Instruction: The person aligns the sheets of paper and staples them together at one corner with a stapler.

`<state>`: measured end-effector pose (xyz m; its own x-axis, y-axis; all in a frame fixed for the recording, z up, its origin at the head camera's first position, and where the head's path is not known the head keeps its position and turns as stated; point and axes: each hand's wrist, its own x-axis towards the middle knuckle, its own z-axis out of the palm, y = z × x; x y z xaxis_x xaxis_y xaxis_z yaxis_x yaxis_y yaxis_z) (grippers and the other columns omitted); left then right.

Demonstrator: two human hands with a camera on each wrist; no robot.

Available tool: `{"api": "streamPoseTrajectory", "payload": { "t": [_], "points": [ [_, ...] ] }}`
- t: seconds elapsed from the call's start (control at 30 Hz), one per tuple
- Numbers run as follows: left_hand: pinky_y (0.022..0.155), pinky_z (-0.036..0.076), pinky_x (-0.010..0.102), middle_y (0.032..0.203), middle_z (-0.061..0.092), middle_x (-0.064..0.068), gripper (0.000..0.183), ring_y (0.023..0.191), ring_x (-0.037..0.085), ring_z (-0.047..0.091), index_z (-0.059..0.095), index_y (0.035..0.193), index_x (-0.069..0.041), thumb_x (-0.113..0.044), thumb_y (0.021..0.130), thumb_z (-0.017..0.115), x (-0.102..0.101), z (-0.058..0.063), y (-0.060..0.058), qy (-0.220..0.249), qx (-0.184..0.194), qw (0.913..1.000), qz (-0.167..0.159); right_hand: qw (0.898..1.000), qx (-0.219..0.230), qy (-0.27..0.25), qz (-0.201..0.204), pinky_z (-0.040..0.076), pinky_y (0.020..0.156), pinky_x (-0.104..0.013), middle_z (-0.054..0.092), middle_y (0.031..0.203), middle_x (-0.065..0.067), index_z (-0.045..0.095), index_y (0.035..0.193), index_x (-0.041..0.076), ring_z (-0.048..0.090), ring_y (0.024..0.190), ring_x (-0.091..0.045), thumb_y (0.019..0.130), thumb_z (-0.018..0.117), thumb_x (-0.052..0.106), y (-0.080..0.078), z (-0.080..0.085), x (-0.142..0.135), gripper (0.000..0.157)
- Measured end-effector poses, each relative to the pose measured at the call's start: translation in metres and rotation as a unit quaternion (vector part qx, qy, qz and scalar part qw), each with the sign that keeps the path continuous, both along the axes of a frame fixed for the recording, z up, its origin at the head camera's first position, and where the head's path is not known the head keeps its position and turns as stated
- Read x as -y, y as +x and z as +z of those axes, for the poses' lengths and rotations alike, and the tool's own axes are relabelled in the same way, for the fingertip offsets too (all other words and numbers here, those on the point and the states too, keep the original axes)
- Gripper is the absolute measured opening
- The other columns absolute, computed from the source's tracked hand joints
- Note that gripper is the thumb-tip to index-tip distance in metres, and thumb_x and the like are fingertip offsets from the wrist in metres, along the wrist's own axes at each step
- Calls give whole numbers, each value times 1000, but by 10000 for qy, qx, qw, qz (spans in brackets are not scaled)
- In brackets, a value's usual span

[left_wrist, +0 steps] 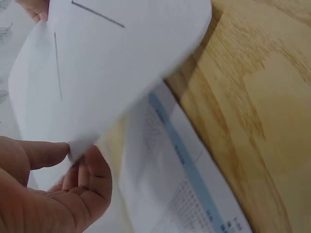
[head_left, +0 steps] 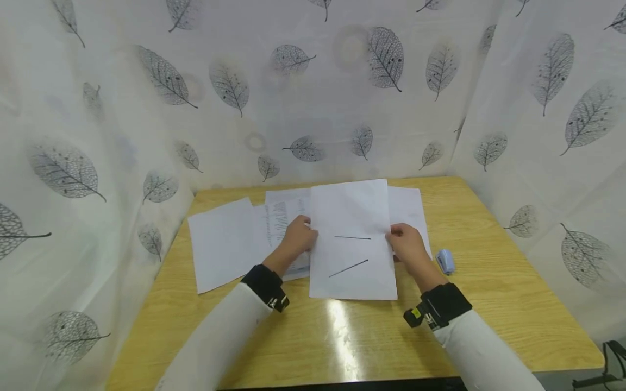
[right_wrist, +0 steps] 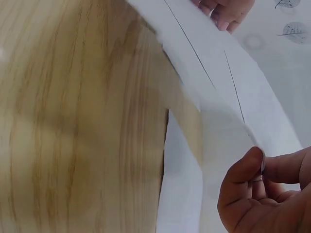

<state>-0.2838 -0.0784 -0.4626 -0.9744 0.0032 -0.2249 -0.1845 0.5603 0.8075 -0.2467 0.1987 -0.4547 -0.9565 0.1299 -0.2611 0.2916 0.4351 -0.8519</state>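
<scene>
Both hands hold up one white sheet of paper (head_left: 349, 212) by its two side edges, above the table. Two dark straight lines or thin sticks show on its face; which of these I cannot tell. My left hand (head_left: 299, 234) pinches the left edge between thumb and fingers, plainly seen in the left wrist view. On the opposite edge, my right hand (head_left: 407, 241) pinches the paper with thumb and curled fingers, as the right wrist view shows. In the left wrist view the sheet bows, clear of a printed page (left_wrist: 170, 165) with a blue band.
Behind the held sheet, more papers lie on the wooden table (head_left: 489, 304): a blank sheet (head_left: 222, 244) at left, a printed page (head_left: 283, 217) and a white sheet (head_left: 408, 203) at right. A small blue stapler-like object (head_left: 445, 261) stands beside the right hand. Leaf-patterned curtains (head_left: 303, 108) surround the table.
</scene>
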Motion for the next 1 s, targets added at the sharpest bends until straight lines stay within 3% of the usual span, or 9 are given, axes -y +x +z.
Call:
{"api": "streamPoseTrajectory", "payload": {
  "t": [0.07,0.23,0.4,0.6,0.83,1.0],
  "points": [
    [74,60,34,130,60,16,52,103,28,64,48,146,-7,-17,97,63,6,7,5,77,-16,10000,-16,10000,20,-72,58,61,80,-38,54,137,-22,47,145,-1,59,115,-33,107,50,21,4,4,0,44],
    [67,60,32,122,61,13,51,97,27,66,51,143,-10,-19,96,68,20,22,23,45,-96,9999,-97,9996,25,-127,238,61,73,-36,58,125,-19,50,142,-1,63,104,-29,105,54,20,18,10,2,42],
    [64,61,31,116,62,12,49,95,27,65,52,141,-10,-19,96,69,31,26,43,-23,-178,9997,-183,9982,-115,-39,585,61,63,-36,62,114,-18,52,137,-4,66,89,-24,103,58,17,34,11,5,40],
    [59,60,29,114,64,14,47,94,27,66,52,139,-7,-15,96,69,34,17,60,-74,-168,9993,-313,9959,-8,296,856,61,58,-38,65,107,-18,56,127,-4,65,75,-22,99,63,13,45,4,8,33],
    [56,59,32,107,63,15,43,85,25,66,54,134,-2,-9,94,70,31,-8,66,-217,152,9985,-485,9898,219,860,1115,59,55,-36,69,96,-13,60,119,-4,65,67,-21,96,67,9,52,-9,15,28],
    [55,58,31,104,62,14,43,81,24,65,54,134,0,-7,94,69,24,-10,73,-418,326,9969,-582,9847,189,1202,1249,55,50,-33,68,87,-10,63,111,-3,63,59,-20,93,69,8,53,-14,17,22]
  ]
}}
